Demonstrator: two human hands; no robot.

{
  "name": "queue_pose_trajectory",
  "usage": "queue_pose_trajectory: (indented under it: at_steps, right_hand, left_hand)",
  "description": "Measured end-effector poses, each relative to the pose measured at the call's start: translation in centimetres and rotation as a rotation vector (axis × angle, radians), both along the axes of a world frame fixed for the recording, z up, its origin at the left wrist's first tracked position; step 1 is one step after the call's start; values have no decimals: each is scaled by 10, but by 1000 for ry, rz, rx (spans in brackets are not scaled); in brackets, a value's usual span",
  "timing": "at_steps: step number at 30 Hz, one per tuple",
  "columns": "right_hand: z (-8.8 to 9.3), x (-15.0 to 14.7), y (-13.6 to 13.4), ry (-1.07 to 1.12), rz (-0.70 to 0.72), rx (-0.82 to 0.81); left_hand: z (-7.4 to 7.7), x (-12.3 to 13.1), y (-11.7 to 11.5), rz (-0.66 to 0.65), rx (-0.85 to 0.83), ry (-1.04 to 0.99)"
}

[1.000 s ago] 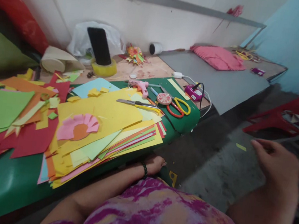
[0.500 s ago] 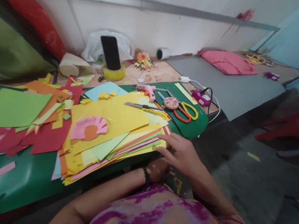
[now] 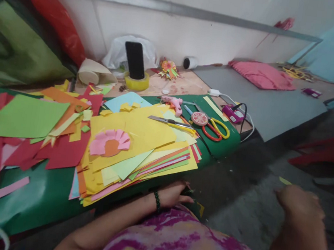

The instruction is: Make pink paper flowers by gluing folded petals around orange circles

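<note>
My left hand (image 3: 172,194), with a dark beaded bracelet (image 3: 156,202) at the wrist, rests low by my lap below the table edge. Its visible fingers are apart, with nothing plainly in them. Out to the right, over the floor, is my right hand (image 3: 300,204), blurred; its fingers are bent out of sight. Nearest the left hand lies a stack of coloured paper (image 3: 162,163) under a yellow sheet (image 3: 142,124). On that sheet are a pink paper flower with an orange centre (image 3: 111,146) and a box cutter (image 3: 173,123). Scissors (image 3: 215,130) and a pink glue gun (image 3: 174,102) lie beyond.
Green covering (image 3: 36,198) wraps the table, with red paper (image 3: 70,151) and a green sheet (image 3: 27,118) at left. A phone (image 3: 134,60) leans at yellow tape (image 3: 137,83). A purple power adapter (image 3: 233,113) trails cables. A red chair (image 3: 327,159) stands right.
My right hand has left the edge of the paper stack and swung far right over the floor. My left hand stays by my lap. The view has shifted slightly.
</note>
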State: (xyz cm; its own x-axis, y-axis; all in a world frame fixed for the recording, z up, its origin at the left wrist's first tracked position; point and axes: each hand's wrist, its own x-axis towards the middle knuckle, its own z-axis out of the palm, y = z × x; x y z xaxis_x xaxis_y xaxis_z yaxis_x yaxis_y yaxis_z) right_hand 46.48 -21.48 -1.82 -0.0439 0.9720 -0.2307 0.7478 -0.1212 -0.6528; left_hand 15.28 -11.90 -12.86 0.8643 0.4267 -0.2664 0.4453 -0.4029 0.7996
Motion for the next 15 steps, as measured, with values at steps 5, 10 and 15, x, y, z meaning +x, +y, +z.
queue_pose_trajectory:
  at_steps: [5, 10, 15]
  right_hand:
    - [4, -44, -21, 393, -266, -94]
    - [0, -113, -4, 614, 138, -222]
    - [-2, -111, 9, 566, 147, -245]
  left_hand:
    - [10, 15, -10, 88, -183, -296]
    - [19, 15, -23, 47, -278, -519]
    - [21, -2, -23, 41, -204, -260]
